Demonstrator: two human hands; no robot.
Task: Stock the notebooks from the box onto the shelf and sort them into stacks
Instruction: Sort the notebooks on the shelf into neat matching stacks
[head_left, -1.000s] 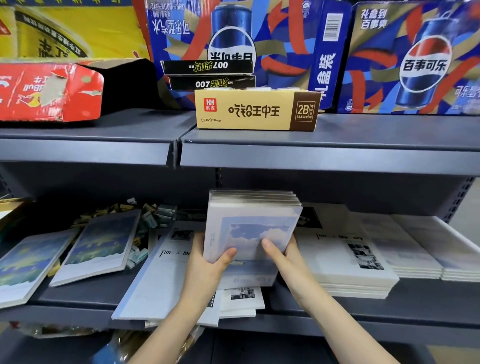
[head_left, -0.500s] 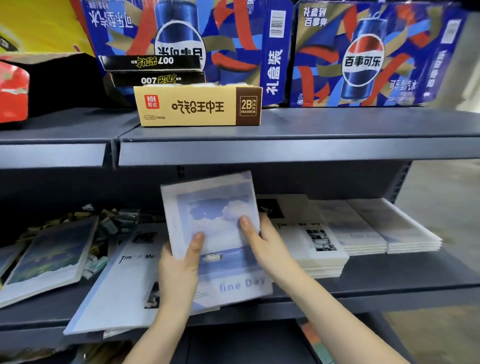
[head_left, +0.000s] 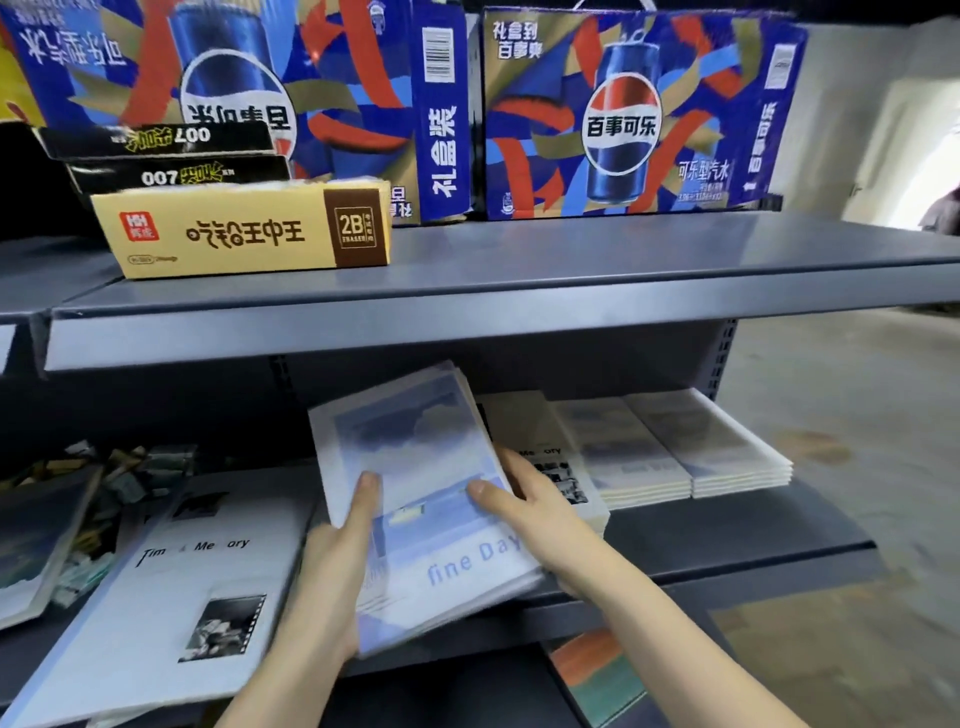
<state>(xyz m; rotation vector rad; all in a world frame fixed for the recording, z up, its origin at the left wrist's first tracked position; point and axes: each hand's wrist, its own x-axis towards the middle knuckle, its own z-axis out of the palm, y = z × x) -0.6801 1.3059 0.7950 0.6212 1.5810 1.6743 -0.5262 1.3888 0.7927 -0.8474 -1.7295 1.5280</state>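
Observation:
A stack of pale blue "fine Day" notebooks (head_left: 415, 457) is held between both hands over the lower grey shelf (head_left: 727, 525), tilted. My left hand (head_left: 337, 566) grips its left edge, thumb lying on the cover. My right hand (head_left: 530, 509) grips the right edge, thumb on top. To the left lies a white "Time & Memory" notebook (head_left: 197, 571); a stack of the same kind (head_left: 540, 431) sits just right of my right hand, partly hidden. Two low stacks of pale notebooks (head_left: 691, 447) lie further right.
The upper shelf (head_left: 467, 291) overhangs closely and carries a yellow eraser box (head_left: 239, 234), black boxes and blue cola cartons (head_left: 634, 114). Dark-cover notebooks (head_left: 31, 540) and small loose items (head_left: 130, 467) lie at the far left. Concrete floor (head_left: 857, 467) lies right.
The stack went from standing on edge to lying tilted flat and has moved right along the shelf with both hands. The view has swung right.

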